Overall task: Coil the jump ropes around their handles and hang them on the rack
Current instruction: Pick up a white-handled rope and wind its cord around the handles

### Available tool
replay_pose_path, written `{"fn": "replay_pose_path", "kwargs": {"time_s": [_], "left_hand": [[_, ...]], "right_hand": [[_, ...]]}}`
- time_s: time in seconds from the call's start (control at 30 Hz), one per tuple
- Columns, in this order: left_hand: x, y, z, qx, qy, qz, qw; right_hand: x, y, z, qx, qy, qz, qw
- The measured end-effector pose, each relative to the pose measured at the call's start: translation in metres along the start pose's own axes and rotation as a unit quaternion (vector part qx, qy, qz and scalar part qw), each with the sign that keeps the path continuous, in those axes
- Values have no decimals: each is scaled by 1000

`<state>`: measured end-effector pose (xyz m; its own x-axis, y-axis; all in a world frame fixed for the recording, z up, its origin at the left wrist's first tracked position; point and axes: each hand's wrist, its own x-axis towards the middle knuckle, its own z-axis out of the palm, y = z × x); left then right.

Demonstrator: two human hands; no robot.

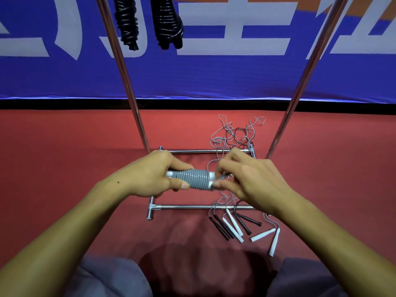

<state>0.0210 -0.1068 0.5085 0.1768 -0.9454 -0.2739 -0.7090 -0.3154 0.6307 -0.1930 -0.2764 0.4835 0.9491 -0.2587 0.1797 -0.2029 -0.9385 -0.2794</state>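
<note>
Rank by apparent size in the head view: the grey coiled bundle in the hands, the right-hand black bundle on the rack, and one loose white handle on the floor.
1. Black bundle, cropped at the top.
2. Grey coiled bundle, nearer the camera, so unsure.
3. White handle, clearly thinnest.

Red floor (64, 168) meets a blue banner (192, 78) with white lettering.

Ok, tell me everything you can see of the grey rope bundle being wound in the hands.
The grey rope bundle is a thin grey cord wound in tight, even turns around white handles, whose ends show at both sides. It lies level above the rack's base. The left hand grips its left end; the right hand pinches the cord at its right end. A loose tail runs down toward the floor pile.
</note>
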Motion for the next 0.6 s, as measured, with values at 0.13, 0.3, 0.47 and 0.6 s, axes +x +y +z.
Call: {"fn": "replay_pose_path", "kwargs": {"time_s": [0.13,0.3,0.47,0.6], "left_hand": [[-5,3,-3,-48,-75,30,996],[-10,5,-9,-92,-97,52,990],[-14,7,-12,-110,-130,69,983],[-17,10,-11,-116,-151,77,979]], "right_hand": [[4,7,-2,217,-51,5,975],[6,9,-14,397,-46,20,916],[5,7,-15,438,-101,34,892],[5,10,-16,448,-115,33,886]]}}
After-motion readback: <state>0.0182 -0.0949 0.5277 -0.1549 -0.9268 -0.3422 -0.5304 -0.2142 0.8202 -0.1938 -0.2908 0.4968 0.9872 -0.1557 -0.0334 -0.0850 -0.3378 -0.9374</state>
